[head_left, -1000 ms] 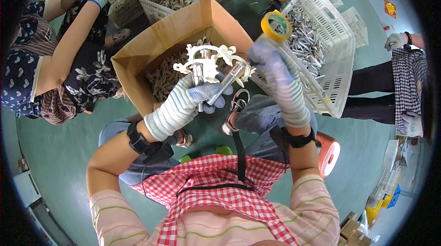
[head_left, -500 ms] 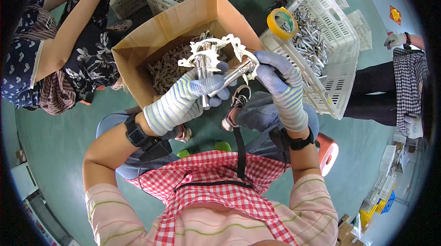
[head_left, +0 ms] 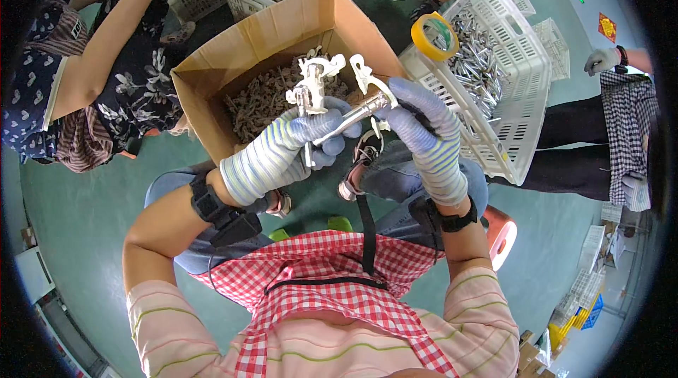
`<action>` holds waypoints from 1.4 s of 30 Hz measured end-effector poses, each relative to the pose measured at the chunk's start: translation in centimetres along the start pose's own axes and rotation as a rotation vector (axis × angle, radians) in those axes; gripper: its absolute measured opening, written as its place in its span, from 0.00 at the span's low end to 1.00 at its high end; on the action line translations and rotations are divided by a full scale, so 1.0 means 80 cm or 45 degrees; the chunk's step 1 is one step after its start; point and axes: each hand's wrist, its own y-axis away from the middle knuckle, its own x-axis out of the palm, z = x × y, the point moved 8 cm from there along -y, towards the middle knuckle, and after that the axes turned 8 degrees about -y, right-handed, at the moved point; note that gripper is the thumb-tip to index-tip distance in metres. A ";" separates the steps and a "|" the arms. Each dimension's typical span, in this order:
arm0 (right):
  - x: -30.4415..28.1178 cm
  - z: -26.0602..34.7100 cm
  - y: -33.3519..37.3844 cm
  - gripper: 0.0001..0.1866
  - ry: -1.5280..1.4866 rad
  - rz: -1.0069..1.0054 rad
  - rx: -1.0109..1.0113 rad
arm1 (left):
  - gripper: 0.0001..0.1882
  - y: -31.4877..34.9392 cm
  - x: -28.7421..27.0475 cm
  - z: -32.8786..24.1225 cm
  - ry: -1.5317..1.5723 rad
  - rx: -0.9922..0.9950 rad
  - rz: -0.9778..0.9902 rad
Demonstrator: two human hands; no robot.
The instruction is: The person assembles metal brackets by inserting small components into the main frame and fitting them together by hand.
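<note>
My left hand (head_left: 265,159), in a striped grey-white glove, is closed around silvery metal rods. A cream-coloured bracket-like part (head_left: 316,83) stands upright above its fingers, fitted to one rod. Another shiny rod (head_left: 359,115) slants from my left thumb up to my right hand (head_left: 432,134). The gloved right fingers pinch that rod's far end, where a curved cream part (head_left: 366,75) is attached. The two cream parts are close together, with a small gap between their upper ends. My fingers hide the lower joints.
A cardboard box (head_left: 258,35) of similar cream parts (head_left: 258,106) lies beyond my hands. Right of it, a white crate (head_left: 526,60) holds metal rods (head_left: 473,63), with a yellow tape roll (head_left: 418,35) at its edge. Co-workers are at left, far right and behind the crate.
The cream parts have turned, and their upper ends now stand apart. Both hands have shifted only slightly. A co-worker's gloved hand has appeared above the right crate's far end.
</note>
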 end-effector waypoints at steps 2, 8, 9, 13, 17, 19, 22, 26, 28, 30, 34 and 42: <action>-0.001 0.000 0.000 0.18 -0.065 -0.025 0.010 | 0.23 0.000 0.003 0.002 0.009 -0.022 0.078; -0.002 -0.002 0.001 0.16 -0.257 -0.025 0.195 | 0.24 0.000 -0.002 0.003 -0.032 -0.039 0.068; 0.000 -0.009 0.001 0.16 -0.361 -0.024 0.279 | 0.24 0.000 -0.002 0.003 -0.036 -0.041 0.070; 0.003 -0.027 0.001 0.15 -0.665 0.035 0.418 | 0.25 0.000 -0.002 0.003 -0.038 -0.046 0.067; 0.005 -0.030 0.002 0.15 -0.799 0.008 0.472 | 0.25 -0.003 -0.005 0.006 -0.026 -0.054 0.084; 0.004 -0.030 0.002 0.15 -0.837 0.006 0.456 | 0.25 -0.004 -0.004 0.007 -0.016 -0.058 0.082; -0.004 -0.016 0.006 0.15 -0.538 -0.059 0.305 | 0.25 -0.006 -0.004 0.011 0.029 -0.089 0.109; 0.000 0.022 0.008 0.16 -0.124 -0.049 -0.064 | 0.25 -0.005 0.000 0.013 0.069 -0.135 0.134; 0.001 0.030 0.009 0.16 0.060 -0.070 -0.190 | 0.25 -0.006 -0.002 0.011 0.041 -0.117 0.148; 0.004 0.038 0.010 0.16 0.245 -0.089 -0.316 | 0.25 -0.005 -0.001 0.008 0.014 -0.097 0.161; 0.002 0.044 0.011 0.16 0.241 -0.129 -0.416 | 0.25 -0.006 0.002 0.000 -0.030 -0.070 0.150; 0.021 -0.015 0.010 0.16 -0.913 0.011 0.450 | 0.28 -0.006 -0.017 -0.009 -0.275 -0.038 0.053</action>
